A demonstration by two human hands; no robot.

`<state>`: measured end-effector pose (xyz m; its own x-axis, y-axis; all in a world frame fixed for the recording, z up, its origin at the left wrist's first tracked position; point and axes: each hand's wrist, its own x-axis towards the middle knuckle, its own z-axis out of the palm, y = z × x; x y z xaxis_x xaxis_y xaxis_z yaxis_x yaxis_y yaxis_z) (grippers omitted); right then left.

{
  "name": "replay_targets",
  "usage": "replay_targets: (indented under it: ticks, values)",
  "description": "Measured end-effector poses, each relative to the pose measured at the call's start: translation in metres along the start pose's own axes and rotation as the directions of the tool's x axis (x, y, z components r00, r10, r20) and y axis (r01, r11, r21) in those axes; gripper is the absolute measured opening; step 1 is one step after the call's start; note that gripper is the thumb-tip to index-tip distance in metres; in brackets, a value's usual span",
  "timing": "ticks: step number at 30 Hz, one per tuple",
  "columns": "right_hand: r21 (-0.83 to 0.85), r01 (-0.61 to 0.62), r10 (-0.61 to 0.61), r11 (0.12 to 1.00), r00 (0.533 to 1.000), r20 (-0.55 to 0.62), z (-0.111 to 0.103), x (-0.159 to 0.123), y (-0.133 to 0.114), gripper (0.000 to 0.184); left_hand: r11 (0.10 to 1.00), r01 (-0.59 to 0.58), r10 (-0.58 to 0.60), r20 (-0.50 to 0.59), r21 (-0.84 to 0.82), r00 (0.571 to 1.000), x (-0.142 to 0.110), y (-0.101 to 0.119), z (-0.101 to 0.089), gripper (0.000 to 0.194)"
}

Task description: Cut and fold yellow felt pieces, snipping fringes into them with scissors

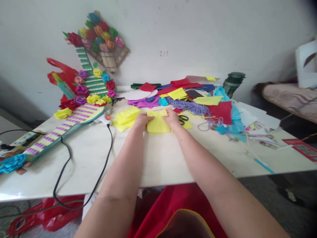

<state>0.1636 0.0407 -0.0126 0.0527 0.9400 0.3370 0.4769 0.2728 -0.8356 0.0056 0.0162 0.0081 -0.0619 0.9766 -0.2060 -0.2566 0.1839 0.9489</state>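
Head view: a small, roughly square yellow sheet of paper or thin cloth [158,125] is between the two bare hands, near the middle of the white table [163,165]. The left hand [141,121] is closed on its left edge, thumb on top; the right hand [173,119] pinches it near the upper right corner. Most fingers are hidden, so how firmly they press cannot be told. Holding opposite sides probably keeps the soft sheet flat. Loose yellow sheets [125,118] lie just left, seemingly within easy reach. Black-handled scissors [183,119] sit just beside the right hand, likely crowding its outward movement. Behind, a tangle of lavender yarn [189,105] limits free space, while a black cable [109,147] loops across the table's left side.
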Motion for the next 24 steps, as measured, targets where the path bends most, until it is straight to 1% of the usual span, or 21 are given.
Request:
replay_targets:
  ticks: [3,6,9,13,16,19,22,24]
  values:
    - [-0.13,0.002,-0.004,0.992,1.0,-0.01,-0.002,-0.001,-0.002,0.046,0.997,-0.033,0.034,-0.018,0.073,0.999,0.004,-0.003,-0.001,0.026]
    - [-0.234,0.031,-0.032,0.972,0.999,-0.001,-0.004,-0.004,-0.006,0.047,0.99,-0.061,0.064,-0.013,0.124,0.998,0.005,-0.005,-0.001,0.026]
    - [-0.351,0.05,-0.042,0.935,0.999,0.03,-0.007,-0.008,-0.013,0.047,0.981,-0.087,0.093,-0.03,0.176,0.995,0.006,-0.007,-0.001,0.026]
    - [-0.476,0.045,-0.011,0.878,0.997,0.075,-0.01,-0.013,-0.021,0.047,0.968,-0.094,0.111,-0.061,0.232,0.992,0.01,-0.009,-0.001,0.025]
    - [-0.503,0.031,0.01,0.864,0.997,0.079,-0.011,-0.014,-0.025,0.047,0.952,-0.099,0.129,-0.087,0.29,0.988,0.013,-0.011,-0.002,0.025]
    - [-0.509,0.026,0.007,0.86,0.998,0.064,-0.014,-0.013,-0.025,0.047,0.929,-0.133,0.178,-0.102,0.345,0.979,0.013,-0.01,-0.003,0.026]
    - [-0.505,0.029,0.008,0.863,0.997,0.071,-0.017,-0.01,-0.021,0.046,0.876,-0.166,0.254,-0.141,0.453,0.957,0.011,-0.007,-0.004,0.025]
    - [-0.486,0.033,0.013,0.873,0.996,0.091,-0.019,-0.007,-0.017,0.045,0.824,-0.163,0.298,-0.17,0.543,0.939,0.009,-0.005,-0.005,0.024]
